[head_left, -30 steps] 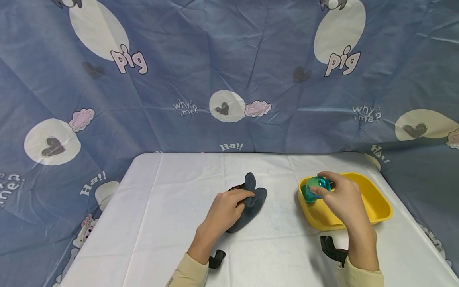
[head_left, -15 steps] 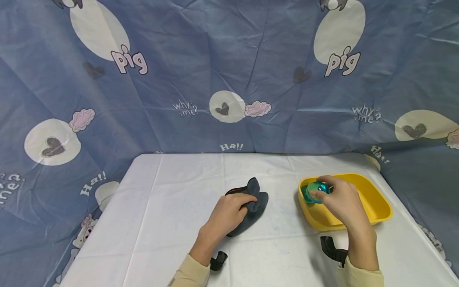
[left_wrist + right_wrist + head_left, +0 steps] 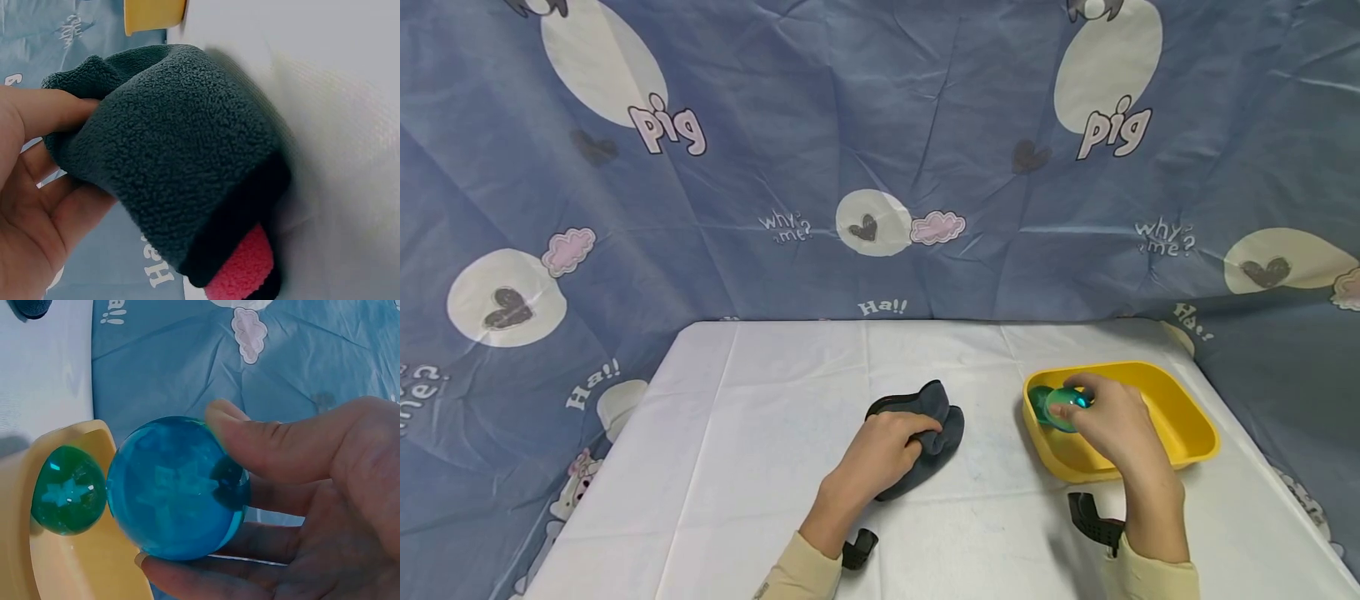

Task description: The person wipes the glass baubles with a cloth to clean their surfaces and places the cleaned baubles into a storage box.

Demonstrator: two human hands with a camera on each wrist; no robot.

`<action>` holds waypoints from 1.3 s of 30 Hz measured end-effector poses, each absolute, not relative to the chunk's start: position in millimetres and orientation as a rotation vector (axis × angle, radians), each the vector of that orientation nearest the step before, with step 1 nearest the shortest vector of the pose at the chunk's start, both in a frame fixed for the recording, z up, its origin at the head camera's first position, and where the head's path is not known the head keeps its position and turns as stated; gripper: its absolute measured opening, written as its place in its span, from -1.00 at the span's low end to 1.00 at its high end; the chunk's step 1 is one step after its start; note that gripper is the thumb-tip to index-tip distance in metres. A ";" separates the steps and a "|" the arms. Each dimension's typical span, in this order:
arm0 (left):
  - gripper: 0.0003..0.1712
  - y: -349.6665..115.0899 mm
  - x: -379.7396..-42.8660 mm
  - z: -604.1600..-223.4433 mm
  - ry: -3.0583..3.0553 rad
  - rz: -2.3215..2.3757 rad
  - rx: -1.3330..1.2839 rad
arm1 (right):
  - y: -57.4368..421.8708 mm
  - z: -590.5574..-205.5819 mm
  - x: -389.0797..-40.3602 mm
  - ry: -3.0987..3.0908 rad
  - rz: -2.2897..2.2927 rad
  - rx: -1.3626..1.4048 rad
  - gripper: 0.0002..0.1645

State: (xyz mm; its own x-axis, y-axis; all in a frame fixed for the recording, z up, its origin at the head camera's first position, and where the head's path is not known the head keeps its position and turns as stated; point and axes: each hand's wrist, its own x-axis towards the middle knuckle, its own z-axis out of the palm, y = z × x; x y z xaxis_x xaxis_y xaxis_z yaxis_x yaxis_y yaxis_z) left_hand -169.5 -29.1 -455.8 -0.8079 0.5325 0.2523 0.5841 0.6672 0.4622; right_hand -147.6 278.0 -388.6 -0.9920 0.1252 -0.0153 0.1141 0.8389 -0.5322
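My left hand (image 3: 880,450) pinches a fold of a fleecy dark grey cloth (image 3: 181,125) between thumb and fingers. The cloth has black edging, and a pinkish-red patch (image 3: 244,269) shows beneath that edge in the left wrist view. Its lower part lies against the table. My right hand (image 3: 1116,421) grips a clear blue ball (image 3: 178,487) with a pale shape inside, at the left end of a yellow basin (image 3: 1198,446). Beside it a smaller-looking clear green ball (image 3: 69,490) sits in the basin, against the wall. In the right wrist view the two balls appear to touch.
A white cloth (image 3: 752,450) covers the table, with the yellow basin at its right side. Behind the table hangs a blue printed curtain (image 3: 790,150). Black wrist mounts (image 3: 859,550) stick out near both sleeves.
My left hand has moved slightly toward me and to the right, with the cloth's raised fold sinking lower. The right hand has lowered the blue ball a little toward the basin.
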 end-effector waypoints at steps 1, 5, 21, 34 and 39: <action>-0.58 -29.1 -169.5 -456.0 -2.781 -0.825 -0.933 | 278.4 -388.8 -147.8 -2.999 0.864 -0.195 -0.35; -0.59 -29.3 -169.0 -456.0 -2.789 -0.831 -0.929 | 279.2 -391.0 -148.7 -3.015 0.870 -0.193 -0.36; -0.61 -26.7 -167.3 -458.9 -2.799 -0.845 -0.971 | 282.2 -404.4 -155.1 -3.113 0.865 -0.196 -0.36; -0.58 -25.5 -166.2 -460.3 -2.858 -0.817 -0.991 | 284.3 -408.3 -157.5 -3.202 0.876 -0.229 -0.30; -0.58 -24.8 -165.8 -460.4 -2.870 -0.807 -0.994 | 283.8 -408.6 -158.7 -3.218 0.867 -0.240 -0.29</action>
